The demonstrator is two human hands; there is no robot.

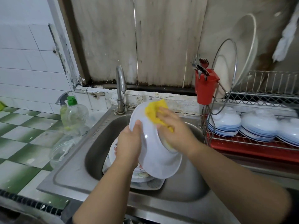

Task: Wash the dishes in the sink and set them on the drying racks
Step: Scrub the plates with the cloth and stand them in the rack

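Over the steel sink (186, 188) my left hand (129, 143) grips the rim of a large white bowl (155, 159), thumb on its outer side, bottom turned toward me. My right hand (174, 128) presses a yellow sponge cloth (155, 110) against the bowl's outside, fingers fairly straight. Under the bowl lie more dirty plates (142, 175) with printed patterns, stacked in the basin. A thin stream of water runs from the tap (121, 84) just behind the bowl.
Right of the sink stands a wire drying rack (252, 141) over a red tray, holding upturned white-and-blue bowls (224, 122), large plates upright above, and a red cutlery holder (205, 86). On the left counter stand a green-capped soap bottle (76, 113), a spray bottle and a clear glass bowl (63, 147).
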